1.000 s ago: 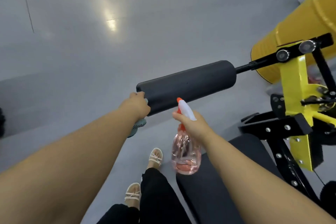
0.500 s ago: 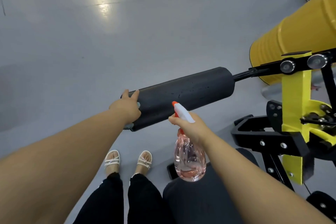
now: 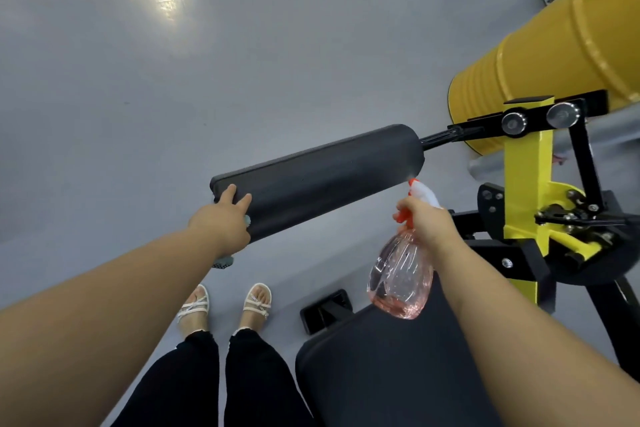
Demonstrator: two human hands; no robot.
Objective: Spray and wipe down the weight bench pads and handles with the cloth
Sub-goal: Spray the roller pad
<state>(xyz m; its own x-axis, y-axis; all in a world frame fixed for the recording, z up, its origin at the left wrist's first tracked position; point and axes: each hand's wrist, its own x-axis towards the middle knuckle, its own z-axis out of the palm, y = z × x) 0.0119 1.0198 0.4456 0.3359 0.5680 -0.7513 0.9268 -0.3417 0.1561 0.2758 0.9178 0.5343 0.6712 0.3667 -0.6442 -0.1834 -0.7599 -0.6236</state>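
Observation:
A black roller pad (image 3: 329,180) sticks out leftward from the bench's yellow and black frame (image 3: 526,163). My left hand (image 3: 221,222) is at the pad's left end, two fingers lying on its top. It holds a teal cloth (image 3: 224,262) that peeks out beside and below the palm. My right hand (image 3: 429,222) grips the neck of a clear pink spray bottle (image 3: 401,281), one finger on the orange trigger. The white nozzle points at the pad's right end, and a faint mist shows there. The flat black seat pad (image 3: 381,374) lies under my right forearm.
A big yellow drum (image 3: 554,62) lies behind the frame at the right. A black floor foot (image 3: 325,310) of the bench juts out beside my sandalled feet (image 3: 225,305). Grey floor stretches to the left and beyond the roller.
My right hand has carried the bottle rightward along the roller to its right end, where mist now shows. My left hand stays at the left end, fingers now laid over the pad.

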